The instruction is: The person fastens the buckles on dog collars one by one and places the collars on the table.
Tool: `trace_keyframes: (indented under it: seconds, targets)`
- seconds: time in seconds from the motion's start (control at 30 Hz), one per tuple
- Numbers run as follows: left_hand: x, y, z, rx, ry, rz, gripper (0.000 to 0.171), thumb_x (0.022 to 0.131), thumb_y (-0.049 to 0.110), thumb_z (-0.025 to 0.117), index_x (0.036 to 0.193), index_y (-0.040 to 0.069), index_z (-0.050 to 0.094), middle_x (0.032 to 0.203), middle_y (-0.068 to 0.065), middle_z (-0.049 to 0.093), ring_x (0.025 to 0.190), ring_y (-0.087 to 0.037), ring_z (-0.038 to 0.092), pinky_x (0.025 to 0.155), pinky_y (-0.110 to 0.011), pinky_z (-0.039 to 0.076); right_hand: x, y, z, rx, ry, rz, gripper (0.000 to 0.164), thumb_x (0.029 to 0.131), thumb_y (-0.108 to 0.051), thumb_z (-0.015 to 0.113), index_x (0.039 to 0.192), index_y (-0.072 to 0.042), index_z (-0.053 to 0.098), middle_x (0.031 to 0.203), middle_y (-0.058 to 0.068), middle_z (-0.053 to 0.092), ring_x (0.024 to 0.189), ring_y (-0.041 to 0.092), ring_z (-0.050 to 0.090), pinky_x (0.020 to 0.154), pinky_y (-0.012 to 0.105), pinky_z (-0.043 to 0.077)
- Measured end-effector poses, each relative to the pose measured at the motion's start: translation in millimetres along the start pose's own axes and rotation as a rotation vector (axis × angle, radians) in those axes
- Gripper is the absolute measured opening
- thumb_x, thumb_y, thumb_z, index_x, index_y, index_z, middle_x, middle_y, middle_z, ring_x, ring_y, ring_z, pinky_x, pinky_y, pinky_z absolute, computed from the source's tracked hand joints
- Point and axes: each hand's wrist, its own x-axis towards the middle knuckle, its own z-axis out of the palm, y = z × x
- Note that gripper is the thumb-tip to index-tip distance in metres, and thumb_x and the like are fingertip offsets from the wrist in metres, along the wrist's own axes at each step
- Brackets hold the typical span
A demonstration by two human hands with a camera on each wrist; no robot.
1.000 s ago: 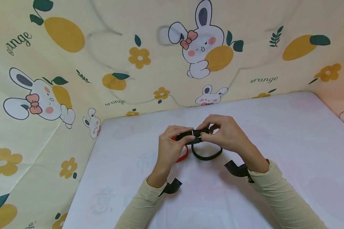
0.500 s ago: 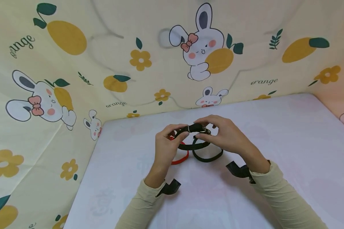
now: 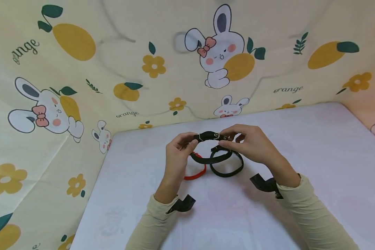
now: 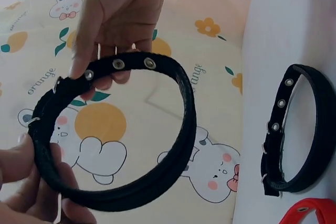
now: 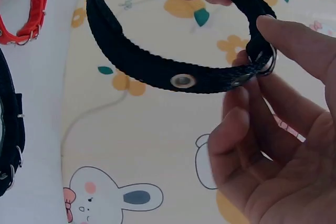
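A black collar [image 3: 211, 160] with metal eyelets, buckled into a round loop, is held up above the table by both hands. My left hand [image 3: 176, 161] pinches its left side between thumb and fingers, beside a thin metal keeper ring [image 4: 34, 121]. At the buckle end, my right hand [image 3: 253, 144] pinches the strap, thumb on the near face and fingers behind; metal rings [image 5: 270, 61] show at these fingertips. The strap's eyelets [image 5: 183, 81] face the right wrist view. The loop's lower part overlaps two other collars in the head view.
On the white table [image 3: 137, 194] lie a second black collar [image 3: 226, 175], also buckled into a loop, and a red collar [image 3: 195, 177] to its left. Behind stands a cloth backdrop [image 3: 162, 31] printed with rabbits and oranges. Black straps [image 3: 182, 205] stick out from both sleeves.
The hands have moved a little apart, the left one leftward and the right one rightward. Between them the collar has turned, and its loop now hangs wide and round with the metal fittings showing.
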Motion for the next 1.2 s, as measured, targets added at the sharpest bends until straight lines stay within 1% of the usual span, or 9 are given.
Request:
trace_keyframes:
  seconds: [0.17,0.37,0.43,0.57,0.67,0.8,0.93,1.1,1.2]
  targets:
    - [1.8,2.2,-3.0,0.004,0.007,-0.039,0.022,0.091,-0.001,0.067,0.113,-0.004,0.067,0.1,-0.001,0.07,0.091,-0.013,0.066,0.08,-0.021,0.054,-1,-2,0,0.042,0.049,-0.004,0.02,0.087,-0.032,0.077,0.106,-0.024,0.077,0.095,-0.008,0.073,0.084,0.005,0.063,0.077,0.02,0.054]
    - [2.3,3.6,-4.3,0.039,-0.027,-0.072,0.023,0.093,0.003,0.066,0.116,0.002,0.065,0.108,-0.006,0.068,0.095,-0.014,0.066,0.084,-0.022,0.053,-1,-2,0,0.059,0.082,0.007,0.02,0.087,-0.03,0.077,0.105,-0.022,0.077,0.092,-0.005,0.073,0.082,0.006,0.063,0.075,0.017,0.053]
    - [1.9,3.0,-4.8,0.104,-0.08,-0.04,0.029,0.092,0.002,0.068,0.12,0.006,0.064,0.112,-0.009,0.068,0.098,-0.015,0.066,0.084,-0.022,0.054,0,-1,-1,0.054,0.09,0.019,0.02,0.087,-0.031,0.077,0.105,-0.022,0.077,0.091,-0.004,0.072,0.082,0.007,0.063,0.075,0.017,0.053]
    - [1.9,-0.9,-5.9,0.239,-0.179,0.082,0.044,0.087,-0.001,0.072,0.128,0.013,0.061,0.114,-0.015,0.069,0.094,-0.02,0.069,0.077,-0.022,0.055,1,1,-3,0.059,0.089,0.065,0.023,0.088,-0.035,0.076,0.107,-0.021,0.077,0.093,-0.001,0.074,0.084,0.011,0.065,0.074,0.018,0.054]
    - [2.5,-3.6,-6.0,0.234,-0.179,0.136,0.044,0.086,-0.002,0.072,0.127,0.012,0.063,0.111,-0.018,0.07,0.087,-0.022,0.072,0.074,-0.022,0.057,1,2,-6,0.083,0.08,0.11,0.027,0.088,-0.039,0.075,0.109,-0.022,0.077,0.098,0.002,0.076,0.084,0.014,0.069,0.072,0.021,0.054]
    - [2.8,-4.0,-6.2,0.17,-0.137,0.118,0.037,0.088,-0.001,0.07,0.123,0.01,0.067,0.11,-0.018,0.071,0.082,-0.016,0.073,0.077,-0.025,0.059,1,2,-9,0.085,0.07,0.128,0.029,0.088,-0.043,0.074,0.112,-0.026,0.077,0.103,0.001,0.076,0.084,0.014,0.069,0.072,0.023,0.052]
    - [4.7,-3.9,-8.7,0.095,-0.123,0.069,0.035,0.09,-0.001,0.068,0.124,0.008,0.067,0.112,-0.019,0.072,0.08,-0.014,0.073,0.082,-0.03,0.06,2,6,-13,0.055,0.022,0.018,0.039,0.089,-0.037,0.074,0.127,-0.03,0.068,0.115,-0.003,0.07,0.095,0.011,0.062,0.08,0.022,0.051]
    - [8.0,-3.2,-13.3,0.009,-0.082,0.01,0.033,0.093,0.0,0.066,0.125,0.009,0.067,0.112,-0.017,0.073,0.08,-0.015,0.073,0.084,-0.032,0.06,2,16,-22,0.053,-0.083,-0.171,0.086,0.075,-0.022,0.088,0.149,-0.027,0.046,0.147,-0.002,0.05,0.12,0.013,0.053,0.089,0.024,0.048]
    - [9.4,-2.7,-14.1,-0.025,-0.07,-0.019,0.032,0.093,0.0,0.065,0.124,0.009,0.068,0.111,-0.016,0.073,0.08,-0.016,0.073,0.084,-0.032,0.06,3,20,-24,0.04,-0.123,-0.236,0.1,0.068,-0.015,0.092,0.153,-0.025,0.04,0.155,-0.002,0.042,0.136,0.017,0.043,0.089,0.023,0.047]
